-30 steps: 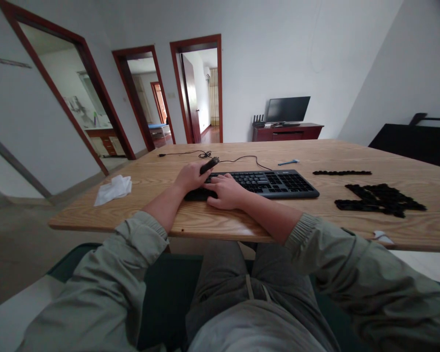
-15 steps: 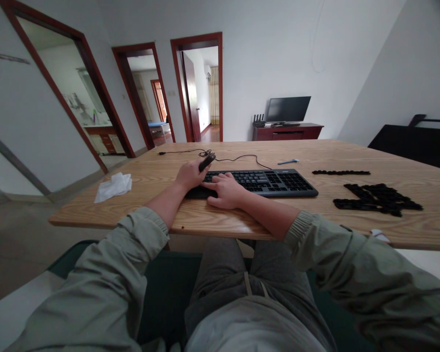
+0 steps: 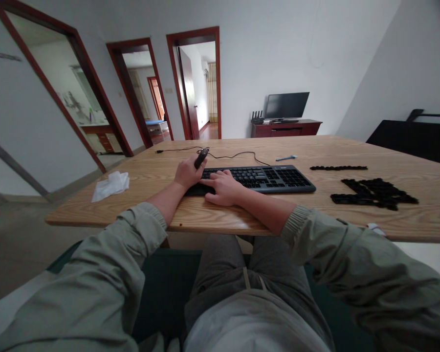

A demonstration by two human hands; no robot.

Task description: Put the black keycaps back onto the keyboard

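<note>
1. Currently, my left hand [image 3: 187,173] is closed around a slim black object [image 3: 201,158], over the left end of the keyboard [image 3: 295,180].
2. My right hand [image 3: 223,189] rests on that end; I cannot tell whether its fingertips grip anything.
3. Wood shows between the keyboard and the table's [image 3: 212,224] near edge, and toward the black pieces [image 3: 376,194] at right.
4. Beyond, a television [image 3: 286,105] stands on a red cabinet [image 3: 288,129].

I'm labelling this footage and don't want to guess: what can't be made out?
All in the head view:
Lower part of the black handheld object: hidden by the left hand.
Left end of the keyboard: partly covered by that hand and the right hand.
Key legends: too small.
Black pile: too dark for detail.
</note>
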